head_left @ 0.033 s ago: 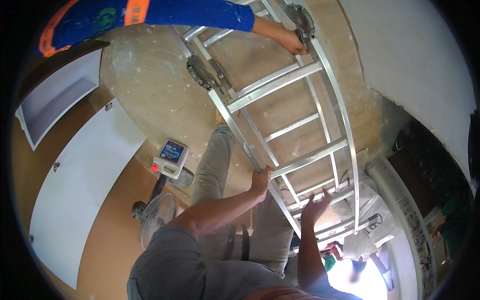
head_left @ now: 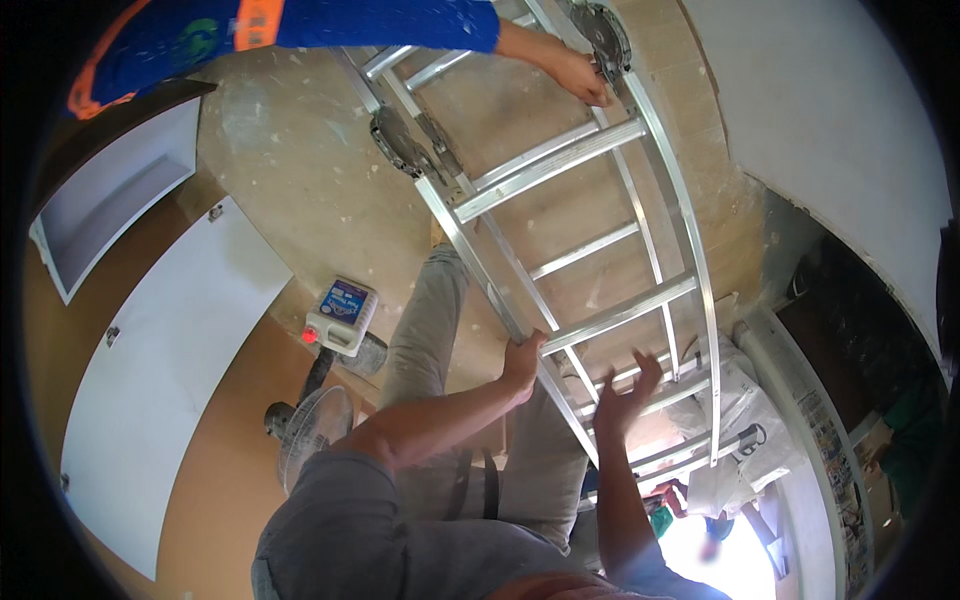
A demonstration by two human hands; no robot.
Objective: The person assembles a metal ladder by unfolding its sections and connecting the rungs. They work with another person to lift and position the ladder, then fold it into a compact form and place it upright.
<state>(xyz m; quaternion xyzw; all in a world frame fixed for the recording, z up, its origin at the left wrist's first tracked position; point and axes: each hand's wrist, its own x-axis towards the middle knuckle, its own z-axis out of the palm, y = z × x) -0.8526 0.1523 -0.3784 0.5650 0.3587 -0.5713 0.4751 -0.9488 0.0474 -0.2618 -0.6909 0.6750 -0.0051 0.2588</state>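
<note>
A folding aluminium ladder [head_left: 660, 292] with round dark hinges slants across the middle. My left hand [head_left: 522, 364] is wrapped around its left side rail, beside a rung. My right hand [head_left: 626, 396] is raised near the lower rungs, fingers apart and nothing in it. At the top, a co-worker's hand [head_left: 583, 78], reaching from a blue sleeve with orange bands, is on the right-hand hinge [head_left: 604, 40]. The left-hand hinge [head_left: 399, 143] has no hand on it.
A white jug with a red cap [head_left: 343, 316] stands on the floor to my left, near a fan [head_left: 316, 432]. White panels [head_left: 170, 370] lie at the far left. Plastic sheeting [head_left: 745, 420] lies at the right, with another person partly visible at the right edge.
My right hand has shifted slightly left and up, with its fingers spreading. The co-worker's sleeve and hand have moved a little to the left. My left hand keeps its grip.
</note>
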